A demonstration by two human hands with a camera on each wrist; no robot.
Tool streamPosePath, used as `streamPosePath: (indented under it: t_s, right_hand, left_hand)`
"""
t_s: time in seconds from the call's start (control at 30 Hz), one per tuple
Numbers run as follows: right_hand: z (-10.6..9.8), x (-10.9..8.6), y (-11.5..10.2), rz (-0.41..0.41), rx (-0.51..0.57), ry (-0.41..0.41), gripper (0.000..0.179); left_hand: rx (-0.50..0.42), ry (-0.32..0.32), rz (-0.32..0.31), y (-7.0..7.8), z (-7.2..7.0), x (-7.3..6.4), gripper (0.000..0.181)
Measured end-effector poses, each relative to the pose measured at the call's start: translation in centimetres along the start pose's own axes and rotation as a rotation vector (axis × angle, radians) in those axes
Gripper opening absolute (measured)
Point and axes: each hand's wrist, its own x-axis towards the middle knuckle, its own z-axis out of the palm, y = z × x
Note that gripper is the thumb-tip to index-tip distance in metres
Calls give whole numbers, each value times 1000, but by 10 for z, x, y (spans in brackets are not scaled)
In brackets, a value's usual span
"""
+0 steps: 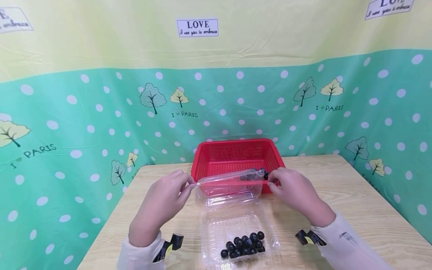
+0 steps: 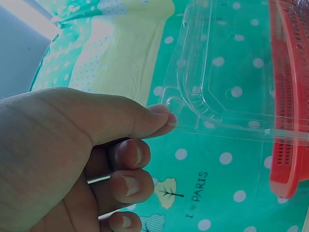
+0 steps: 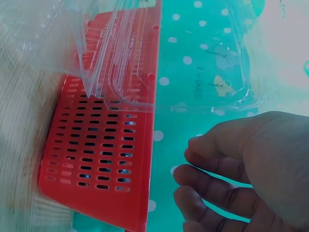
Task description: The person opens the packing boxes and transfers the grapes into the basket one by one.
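Clear lid (image 1: 229,188) could twist w/ 1-sided pull. L hand (image 1: 168,198) pinches lid corner; R hand (image 1: 293,189) loose, empty, beside lid.

- I saw an off-white left sleeve (image 1: 139,258).
- The right sleeve (image 1: 351,247) matched, with a greyish mark (image 1: 347,236).
- I noted paired black straps (image 1: 160,255), dark blocks (image 1: 177,241) and yellow tags (image 1: 168,250).

A pale wood-grained table (image 1: 337,183) stands before me, printed cloth (image 1: 209,93) hanging behind it and along both its sides. Nearest the table it's dotted green with small trees (image 1: 152,96) (Paris, the lettering (image 1: 184,114) insists); higher, yellow with LOVE panels (image 1: 197,33). Well above the table glows a light strip (image 2: 31,18).
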Motion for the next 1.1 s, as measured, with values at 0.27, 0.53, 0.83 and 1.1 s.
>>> streamPosePath:
  t_s: [0.27, 0.53, 0.83, 1.1]
  right_hand:
    - [-1, -7, -5, -20, 2, -3, 6]
    - [-3, -18, -7, -58, 25, -37, 10]
    - [-2, -21, -8, -85, 67, -100, 12]
    - [2, -22, -10, -134, 61, -214, 13]
  left_hand:
    - [-5, 4, 7, 0, 2, 0, 9]
    - [-13, -3, -3, 1, 3, 1, 11]
    - [-9, 1, 5, 1, 2, 1, 9]
    - [-8, 10, 18, 0, 1, 1, 9]
